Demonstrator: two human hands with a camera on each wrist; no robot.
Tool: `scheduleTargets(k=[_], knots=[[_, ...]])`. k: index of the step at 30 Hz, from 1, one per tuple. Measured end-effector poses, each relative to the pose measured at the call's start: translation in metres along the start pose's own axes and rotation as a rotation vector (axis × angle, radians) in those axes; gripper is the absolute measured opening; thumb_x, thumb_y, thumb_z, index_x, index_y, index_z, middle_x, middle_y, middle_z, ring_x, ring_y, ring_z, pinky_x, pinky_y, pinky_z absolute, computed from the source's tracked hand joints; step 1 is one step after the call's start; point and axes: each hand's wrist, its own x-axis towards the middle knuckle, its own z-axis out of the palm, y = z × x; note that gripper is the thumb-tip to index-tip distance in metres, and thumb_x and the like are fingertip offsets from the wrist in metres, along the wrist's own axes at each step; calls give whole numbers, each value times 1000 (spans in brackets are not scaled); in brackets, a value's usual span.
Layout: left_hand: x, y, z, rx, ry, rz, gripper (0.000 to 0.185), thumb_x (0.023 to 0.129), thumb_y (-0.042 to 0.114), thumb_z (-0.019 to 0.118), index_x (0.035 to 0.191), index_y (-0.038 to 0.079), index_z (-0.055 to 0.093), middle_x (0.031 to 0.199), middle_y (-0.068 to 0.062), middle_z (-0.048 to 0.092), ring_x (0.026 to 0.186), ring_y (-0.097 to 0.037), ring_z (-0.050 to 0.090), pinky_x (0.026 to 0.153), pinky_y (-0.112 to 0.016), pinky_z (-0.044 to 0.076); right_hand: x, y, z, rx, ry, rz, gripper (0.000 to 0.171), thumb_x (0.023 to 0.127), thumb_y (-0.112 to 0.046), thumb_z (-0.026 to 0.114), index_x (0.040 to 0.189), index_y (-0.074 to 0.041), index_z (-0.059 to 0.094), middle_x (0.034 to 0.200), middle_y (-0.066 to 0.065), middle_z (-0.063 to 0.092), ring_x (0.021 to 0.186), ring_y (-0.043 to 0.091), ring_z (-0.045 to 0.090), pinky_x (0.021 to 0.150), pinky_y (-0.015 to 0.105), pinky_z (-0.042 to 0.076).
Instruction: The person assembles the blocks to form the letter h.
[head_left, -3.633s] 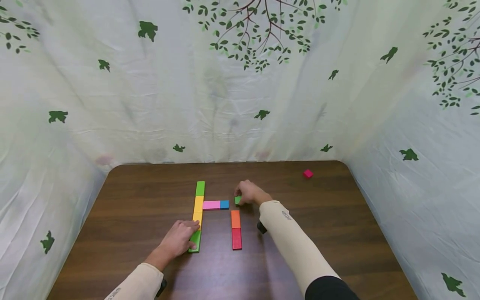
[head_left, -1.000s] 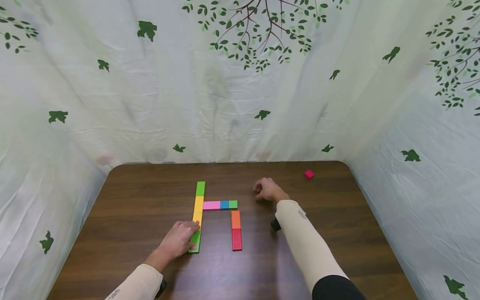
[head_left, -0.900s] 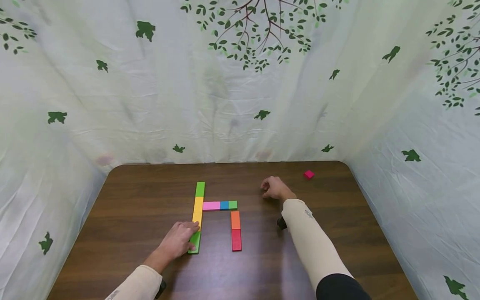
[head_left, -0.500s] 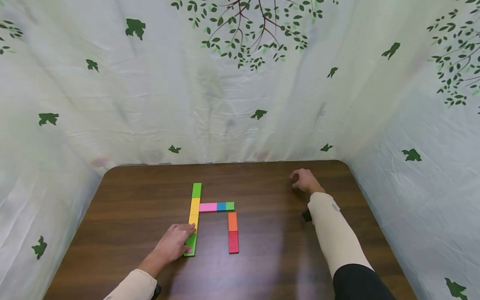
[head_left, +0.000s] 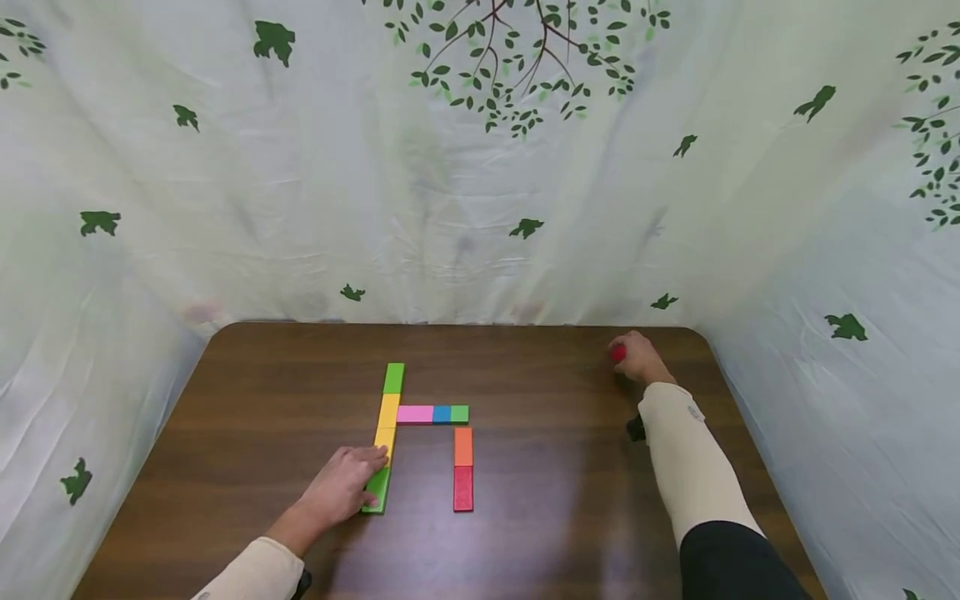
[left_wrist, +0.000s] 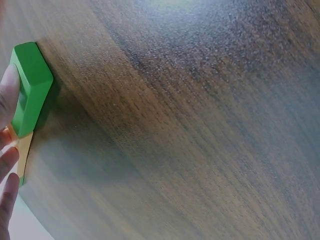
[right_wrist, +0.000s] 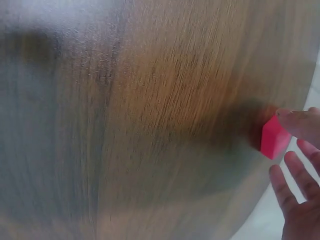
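Nearest to you, your left hand (head_left: 341,492) rests with relaxed fingers against the flat green wooden block (head_left: 378,489) at the near end of the coloured column, and a red block (head_left: 463,488) lies just to its right. Far off, at the back right corner of the brown wooden table (head_left: 247,392), your right hand (head_left: 637,360) touches the small pink cube (head_left: 618,353) with a fingertip; the other fingers are spread and do not hold it.

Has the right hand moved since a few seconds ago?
Yes. The right hand has gone from beside the block pattern to the table's far right corner, now touching the small pink cube.

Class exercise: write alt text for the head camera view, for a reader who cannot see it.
A person's right hand touches a small pink cube near the far right corner of a dark wooden table, while the left hand rests on a green block at the near end of a row of coloured blocks.
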Motion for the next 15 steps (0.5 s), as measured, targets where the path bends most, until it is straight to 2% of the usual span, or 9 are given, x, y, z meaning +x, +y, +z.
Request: scheduleTargets(k=[5,11,15], knots=[[3,-1,-1,-4,3,4,53,62,20,87,107,-4,70,114,-17,68,105,-31,64,85,-47,48,-1,5,1,-23,7,5,37,81,3,67,117,8,61,119,30,49,107,44,51,92,53,45],[2,1,-3,-20,-50,-34,54,65,19,87,110,-4,69,116,-17,66,109,-32,62,87,-49,47,1,5,3,-43,18,1,34,80,5,65,114,9,61,118,31,50,106,44,51,93,53,44],[0,1,-2,-23,-61,-47,54,65,19,87,110,-4,69,117,-17,66,109,-32,62,87,-49,46,4,5,3,-28,-13,19,34,81,5,64,115,9,60,117,29,51,105,42,51,93,53,43]])
